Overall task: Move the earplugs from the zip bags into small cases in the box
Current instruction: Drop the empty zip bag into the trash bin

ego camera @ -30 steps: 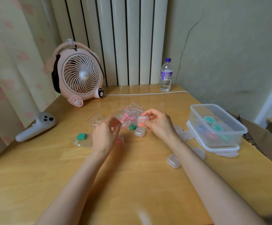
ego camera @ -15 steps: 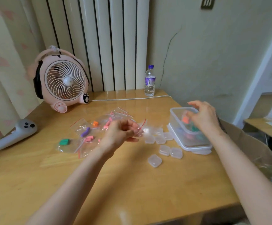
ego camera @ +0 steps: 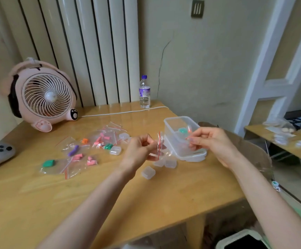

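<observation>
Presently the left hand [ego camera: 139, 150], at centre frame, pinches a seemingly empty zip bag [ego camera: 160, 147] by its red-striped mouth. The right hand [ego camera: 211, 141] hovers with curled fingers just right of it, in front of the box [ego camera: 166, 123]; whether it pinches anything cannot be told. A sound move would be to set this bag aside, take a full one from the earplugs [ego camera: 100, 140] bagged at middle left, and keep an empty small case [ego camera: 147, 172] directly below the hands.
</observation>
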The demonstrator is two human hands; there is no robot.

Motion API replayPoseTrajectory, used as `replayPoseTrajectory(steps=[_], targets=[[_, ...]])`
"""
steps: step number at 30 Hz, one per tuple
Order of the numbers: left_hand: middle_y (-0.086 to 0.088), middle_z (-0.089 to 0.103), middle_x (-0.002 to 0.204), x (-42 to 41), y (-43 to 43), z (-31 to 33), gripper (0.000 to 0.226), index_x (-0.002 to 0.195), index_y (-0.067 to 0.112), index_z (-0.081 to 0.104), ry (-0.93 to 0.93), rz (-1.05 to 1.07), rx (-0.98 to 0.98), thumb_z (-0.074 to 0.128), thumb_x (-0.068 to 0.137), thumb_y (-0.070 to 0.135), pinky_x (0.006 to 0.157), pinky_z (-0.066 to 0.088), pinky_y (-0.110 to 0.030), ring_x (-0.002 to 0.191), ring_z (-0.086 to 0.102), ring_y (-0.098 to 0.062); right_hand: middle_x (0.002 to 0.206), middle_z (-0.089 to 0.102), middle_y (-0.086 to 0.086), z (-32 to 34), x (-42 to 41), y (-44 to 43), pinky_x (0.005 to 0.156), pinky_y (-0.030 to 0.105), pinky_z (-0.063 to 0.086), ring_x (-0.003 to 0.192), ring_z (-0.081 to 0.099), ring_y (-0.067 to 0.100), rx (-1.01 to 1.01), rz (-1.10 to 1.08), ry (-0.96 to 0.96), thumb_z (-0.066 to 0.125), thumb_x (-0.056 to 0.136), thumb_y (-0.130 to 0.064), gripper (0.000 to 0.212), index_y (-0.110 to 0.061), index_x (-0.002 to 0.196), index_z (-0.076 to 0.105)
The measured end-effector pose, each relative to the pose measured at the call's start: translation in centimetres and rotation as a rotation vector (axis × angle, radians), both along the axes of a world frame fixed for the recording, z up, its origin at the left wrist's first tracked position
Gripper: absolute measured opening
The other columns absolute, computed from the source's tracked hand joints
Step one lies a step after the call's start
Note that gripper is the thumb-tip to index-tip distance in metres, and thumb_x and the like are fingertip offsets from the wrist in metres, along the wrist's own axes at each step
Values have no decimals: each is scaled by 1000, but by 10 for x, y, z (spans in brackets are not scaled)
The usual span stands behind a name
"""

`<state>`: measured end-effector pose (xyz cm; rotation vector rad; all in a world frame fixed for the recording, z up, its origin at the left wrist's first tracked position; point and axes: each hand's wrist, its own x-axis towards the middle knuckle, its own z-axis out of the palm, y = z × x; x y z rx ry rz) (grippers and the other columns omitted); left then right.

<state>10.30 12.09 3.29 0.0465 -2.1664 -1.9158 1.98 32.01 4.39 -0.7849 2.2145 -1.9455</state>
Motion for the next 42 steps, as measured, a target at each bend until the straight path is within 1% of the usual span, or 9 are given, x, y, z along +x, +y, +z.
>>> replayPoseTrajectory(steps=[6,14,21,27,29,31,34,40,42], targets=[[-4,70,85,6,17,-2,13,82,10,57,-5,-64,-139,52,94,13,57,55,-24,63,65,-10,63,67,11,-8,17,35,55,25,53,53,62,16,35,-135,-60,66,80,5,6,5,85,64],[-2,71,86,14,88,-9,12,82,15,59,107,-245,-305,54,93,15,60,53,-23,71,66,-13,66,60,9,-49,52,148,40,17,30,42,44,6,-21,-434,-255,59,86,0,10,-5,91,66],[-14,68,94,13,169,-34,6,87,13,58,185,-469,-399,56,92,11,65,54,-29,77,65,-25,39,53,-1,-167,86,242,35,13,38,31,45,5,-71,-814,-529,59,85,6,14,-3,76,58],[-20,65,96,6,189,-42,9,86,16,57,150,-500,-338,56,92,9,60,55,-23,75,66,-25,48,58,21,-271,90,267,29,23,45,35,56,25,-40,-972,-842,52,87,14,20,15,106,53],[-17,66,97,2,188,-42,8,87,15,57,149,-483,-341,55,92,10,59,53,-21,70,66,-17,80,60,31,-291,87,264,43,29,55,65,62,36,-70,-945,-918,48,90,13,27,17,117,47],[-14,67,96,-1,185,-42,5,89,14,56,144,-469,-349,55,93,10,59,53,-21,67,64,-11,92,56,27,-303,83,259,75,43,57,88,59,43,-12,-903,-981,47,93,7,37,13,129,40],[-11,68,93,-4,181,-43,8,94,15,55,156,-451,-332,53,93,7,58,53,-22,65,64,-9,91,60,20,-302,76,253,84,48,49,89,59,38,56,-856,-955,52,91,4,40,6,130,44],[-6,69,91,-8,172,-42,14,105,10,51,190,-356,-287,49,94,3,61,54,-33,68,64,-18,99,66,21,-222,41,231,56,21,56,68,64,23,9,-818,-603,56,89,0,21,-2,109,62],[-6,69,93,-9,168,-40,14,107,7,51,197,-327,-280,50,94,5,61,54,-33,68,64,-17,95,68,16,-182,31,219,58,19,56,70,65,21,-13,-760,-469,56,90,-3,19,-5,107,63]])
